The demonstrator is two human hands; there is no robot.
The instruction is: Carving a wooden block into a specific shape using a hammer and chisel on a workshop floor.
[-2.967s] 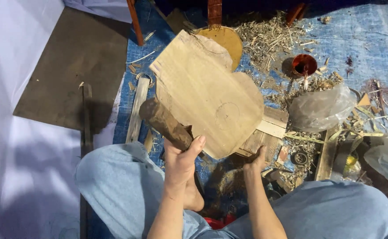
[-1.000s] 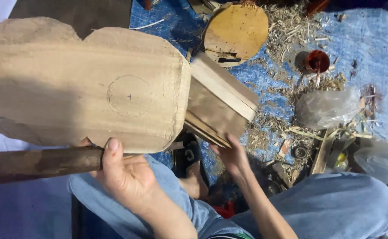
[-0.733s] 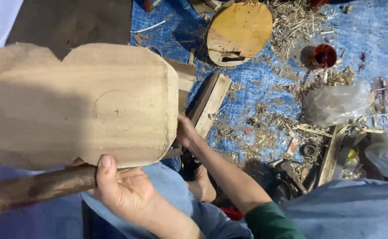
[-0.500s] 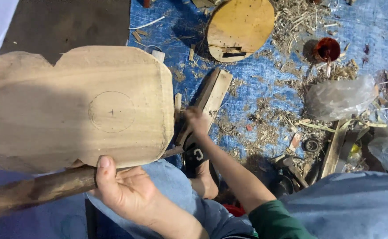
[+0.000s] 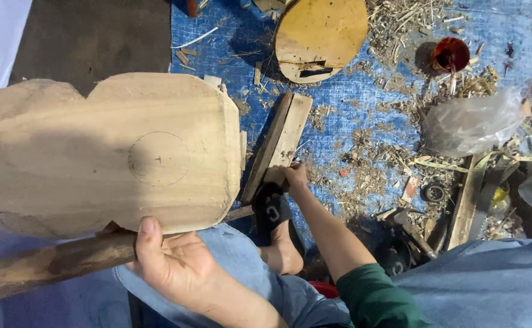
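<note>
My left hand [image 5: 172,267] grips the lower edge of a large pale wooden slab [image 5: 102,152], cut in a rounded, waisted shape with a pencilled circle on its face. The thumb lies on the face. Under the same hand runs a dark brown wooden handle [image 5: 47,267], pointing left. My right hand [image 5: 295,177], on a green-sleeved arm, reaches down to the blue tarp and closes on the near end of a rectangular wooden block [image 5: 281,143] lying there beside the slab's right edge.
A round yellowish wooden disc [image 5: 320,36] lies at the top. A red cup [image 5: 450,54], a clear plastic bag [image 5: 472,121], loose shavings [image 5: 369,176] and narrow planks [image 5: 466,206] crowd the right. My foot in a black sandal [image 5: 270,209] rests below the block.
The right hand has carried the wooden block down from beside the slab onto the tarp. The slab has stayed in my left hand, turned broadside towards the camera.
</note>
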